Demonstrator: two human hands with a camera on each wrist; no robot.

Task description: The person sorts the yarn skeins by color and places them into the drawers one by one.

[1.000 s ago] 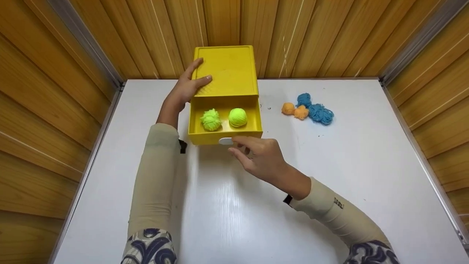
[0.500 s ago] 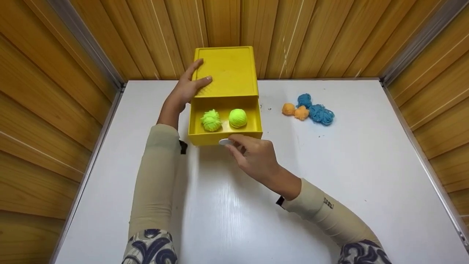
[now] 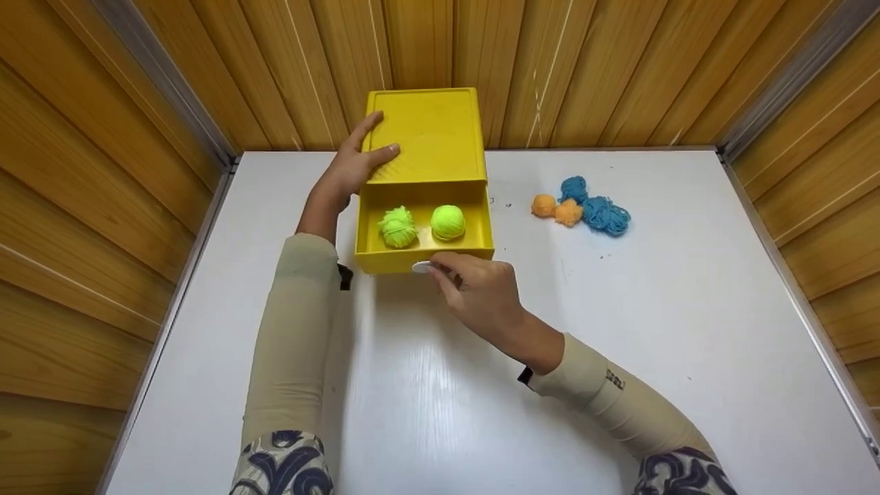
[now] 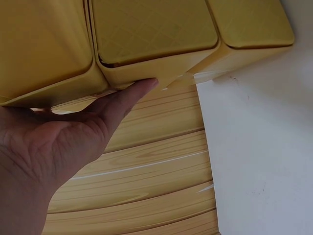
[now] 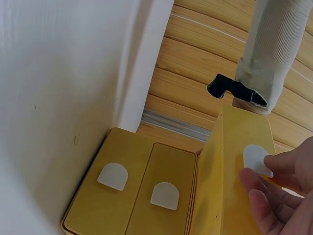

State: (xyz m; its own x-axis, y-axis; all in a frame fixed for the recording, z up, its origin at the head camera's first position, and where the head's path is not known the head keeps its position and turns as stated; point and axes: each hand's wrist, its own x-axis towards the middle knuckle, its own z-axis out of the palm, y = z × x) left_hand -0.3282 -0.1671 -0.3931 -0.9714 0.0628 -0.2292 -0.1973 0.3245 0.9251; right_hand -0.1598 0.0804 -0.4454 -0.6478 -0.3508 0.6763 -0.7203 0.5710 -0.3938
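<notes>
A yellow plastic drawer unit (image 3: 426, 137) stands at the back of the white table, its top drawer (image 3: 385, 262) pulled out toward me. Two neon yellow-green yarn balls lie inside, a shaggy one (image 3: 398, 227) on the left and a smooth, round one (image 3: 448, 222) on the right. My left hand (image 3: 352, 169) rests against the unit's left side, thumb stretched over its top. With thumb and fingers, my right hand (image 3: 485, 287) pinches the white drawer handle (image 5: 255, 159) on the front; the fingers cover part of it in the head view.
Two orange yarn balls (image 3: 555, 209) and two blue yarn bundles (image 3: 603, 215) lie grouped on the table (image 3: 653, 309), right of the unit. Lower drawers (image 5: 142, 196) with white handles appear in the right wrist view. Wood-patterned panels (image 3: 619, 75) enclose the back and sides.
My right hand has shifted slightly left, and its thumb has come up to pinch the handle. The left hand, the drawer and the yarn have stayed in place.
</notes>
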